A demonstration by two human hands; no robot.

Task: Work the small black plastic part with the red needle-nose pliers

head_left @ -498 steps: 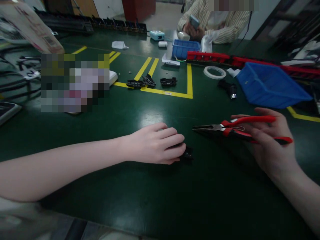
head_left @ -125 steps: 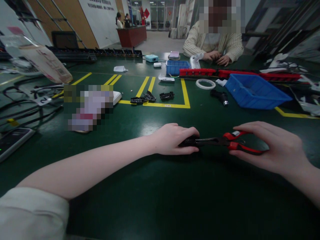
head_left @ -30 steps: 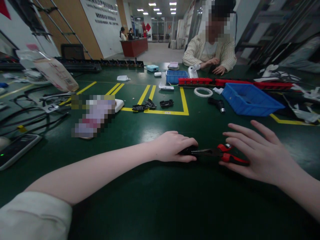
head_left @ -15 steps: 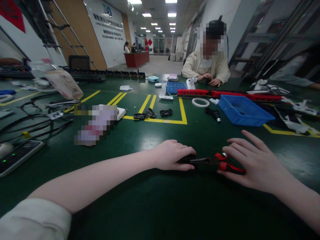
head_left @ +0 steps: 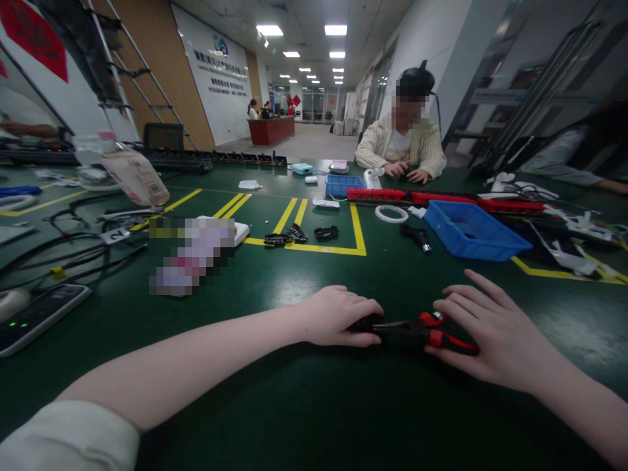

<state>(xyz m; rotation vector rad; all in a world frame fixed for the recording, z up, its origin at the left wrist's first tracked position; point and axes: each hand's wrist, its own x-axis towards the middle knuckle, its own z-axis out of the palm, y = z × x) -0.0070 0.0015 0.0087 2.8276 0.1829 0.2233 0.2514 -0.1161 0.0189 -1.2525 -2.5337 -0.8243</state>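
My right hand (head_left: 490, 330) holds red-and-black pliers (head_left: 451, 340) by the handles, with the upper fingers spread. Their long dark jaws point left and reach a small black part (head_left: 364, 324) in my left hand (head_left: 341, 316). The fingers and thumb of that hand are closed around the part, so most of it is hidden. Whether the jaws grip the part cannot be made out. Both hands are low over the green table (head_left: 304, 399). Beyond them lie several small black pieces (head_left: 326, 233) near yellow tape lines.
A blue bin (head_left: 471, 232) stands at right beside a black tool with a metal tip (head_left: 416, 238). Behind it runs a red strip (head_left: 451, 197). At left are a phone-like object (head_left: 196, 255), a bottle (head_left: 135, 173), cables and a power strip (head_left: 44, 314). A person (head_left: 402, 140) sits opposite.
The camera view has tilted up slightly, so the scene sits lower. My hands, the pliers and the black part keep nearly the same arrangement.
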